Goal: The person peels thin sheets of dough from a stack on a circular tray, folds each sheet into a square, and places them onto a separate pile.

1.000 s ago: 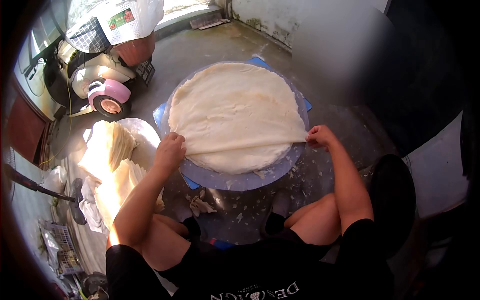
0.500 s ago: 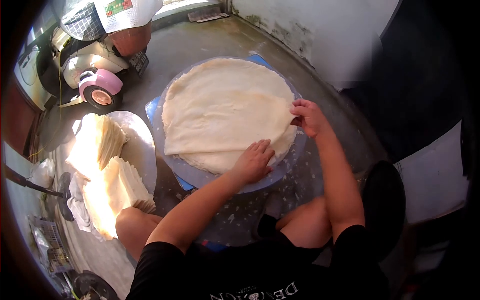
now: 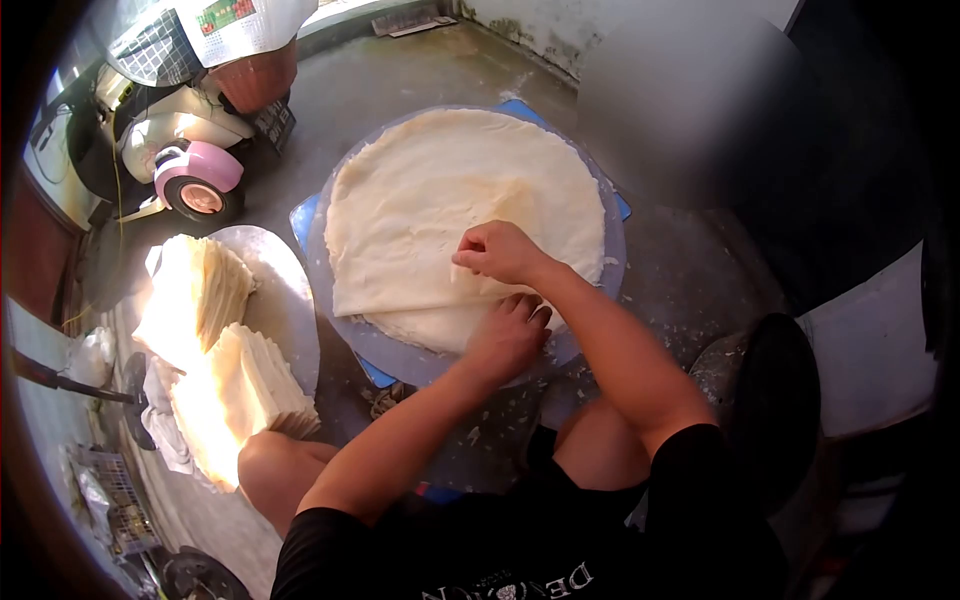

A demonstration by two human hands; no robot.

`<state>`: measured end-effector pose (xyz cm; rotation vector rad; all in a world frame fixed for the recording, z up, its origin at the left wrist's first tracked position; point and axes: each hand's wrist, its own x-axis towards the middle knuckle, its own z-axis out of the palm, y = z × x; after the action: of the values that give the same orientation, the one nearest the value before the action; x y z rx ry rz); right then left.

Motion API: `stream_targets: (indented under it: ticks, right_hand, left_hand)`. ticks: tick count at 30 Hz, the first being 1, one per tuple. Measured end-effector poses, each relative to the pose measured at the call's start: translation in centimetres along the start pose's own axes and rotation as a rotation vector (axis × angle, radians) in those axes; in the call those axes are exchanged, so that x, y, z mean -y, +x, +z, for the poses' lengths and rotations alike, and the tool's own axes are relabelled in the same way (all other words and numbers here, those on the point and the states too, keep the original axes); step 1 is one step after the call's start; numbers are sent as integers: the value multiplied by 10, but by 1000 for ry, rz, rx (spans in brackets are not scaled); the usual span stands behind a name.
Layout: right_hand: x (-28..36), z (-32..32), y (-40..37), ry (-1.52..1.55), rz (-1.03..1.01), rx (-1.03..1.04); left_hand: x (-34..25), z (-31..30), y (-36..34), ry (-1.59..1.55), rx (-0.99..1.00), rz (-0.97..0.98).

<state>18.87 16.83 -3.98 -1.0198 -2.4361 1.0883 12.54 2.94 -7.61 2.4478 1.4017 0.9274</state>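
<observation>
A pile of thin, pale round dough sheets [image 3: 390, 180] lies on a round grey board [image 3: 612, 235] in front of me. The top sheet is folded over along its near side, with a straight crease at the lower left. My right hand [image 3: 502, 252] is over the middle of the pile, fingers pinched on the turned-over part of the top sheet; the fingertips are partly hidden. Close below it, my left hand [image 3: 508, 338] rests on the near edge of the pile, fingers loosely spread and a little bent.
Blue corners of a support [image 3: 305, 220] stick out beneath the board. At the left, two stacks of folded sheets [image 3: 195, 295] [image 3: 245, 385] sit on another round board [image 3: 295, 300]. Beyond them stand a pink wheeled thing [image 3: 205, 175] and a brown pot [image 3: 255, 80].
My right hand has moved left from the pile's right edge to its middle, bringing the top sheet's right side over. My left hand stays near the front edge, fingers more bent.
</observation>
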Motion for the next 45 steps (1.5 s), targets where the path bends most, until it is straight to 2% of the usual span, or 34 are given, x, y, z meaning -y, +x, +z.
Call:
stream_targets:
  ticks: [2, 3, 4, 5, 6, 7, 8, 11, 13, 15, 16, 18, 20, 21, 23, 24, 26, 27, 29, 30, 32, 36, 37, 39, 40, 41, 42, 43, 44, 45]
  right_hand:
    - [-6, -19, -6, -33, 85, -352]
    - [-15, -22, -8, -171, 111, -563]
    - [-31, -29, -7, -342, 143, -608]
    - [-44, -25, -7, -341, 137, -603]
    - [-56, -18, -8, -448, 17, -667]
    - [-67, -10, -6, -551, -104, -730]
    - [-69, -5, -4, -581, -3, -535]
    - [-73, 12, -2, -718, -26, -552]
    - [-71, 13, -1, -699, 6, -534]
    - [-64, 10, 2, -677, 28, -517]
    - [-61, 9, 1, -667, 50, -507]
    - [-59, 15, -3, -647, 78, -498]
    - [-58, 26, -7, -638, 36, -408]
    - [-59, 30, -9, -631, 38, -414]
    - [-55, 34, -10, -684, 46, -411]
    - [-53, 34, -10, -677, 44, -416]
    - [-49, 27, -9, -631, 111, -326]
    - [-46, 26, -9, -628, 109, -333]
    - [-40, 28, -14, -614, 82, -512]
    - [-37, 31, -17, -616, 84, -514]
    - [-30, 41, -25, -625, 78, -355]
    - [-34, 53, -32, -629, 22, -292]
    - [-35, 53, -34, -624, 30, -301]
    - [-22, 48, -39, -613, -41, -459]
    - [-16, 45, -40, -611, -36, -471]
    - [-6, 45, -45, -608, -46, -378]
    - [3, 48, -50, -603, -55, -282]
    - [13, 53, -56, -599, -48, -284]
    - [24, 62, -63, -528, -44, -187]
    - [28, 71, -71, -454, -38, -94]
  left_hand:
    - [9, -13, 1, 101, -130, 31]
    - [14, -17, -1, 102, -135, 25]
    - [17, -21, -3, 166, -117, -57]
    - [21, -24, -6, 230, -96, -138]
    - [25, -27, -9, 181, 67, -224]
    - [26, -28, -11, 187, 69, -228]
    - [26, -29, -13, 199, 76, -212]
    - [23, -31, -17, 212, 94, -198]
    - [21, -34, -20, 216, 96, -203]
    - [26, -42, -30, 112, -17, -197]
    - [28, -46, -38, 120, -11, -201]
    - [35, -55, -59, -70, -258, -530]
    - [63, -59, -86, -393, -414, -903]
    - [71, -66, -96, -386, -410, -899]
    - [87, -80, -110, -974, -644, -1345]
    - [92, -84, -114, -966, -644, -1342]
    - [100, -90, -111, -1065, -726, -1454]
    - [101, -92, -107, -1061, -726, -1447]
    - [103, -91, -100, -1177, -915, -1463]
    - [107, -90, -99, -1179, -913, -1462]
    - [119, -84, -98, -1166, -1005, -1506]
    - [124, -83, -96, -1097, -1016, -1524]
    - [121, -82, -96, -1046, -1039, -1468]
    - [118, -82, -96, -990, -1049, -1405]
    - [119, -80, -94, -965, -1077, -1287]
    - [120, -79, -93, -939, -1103, -1174]
    - [114, -81, -88, -935, -1093, -1176]
    - [109, -84, -80, -807, -1082, -1029]
    - [104, -86, -72, -680, -1063, -884]
    - [101, -87, -65, -681, -1050, -884]
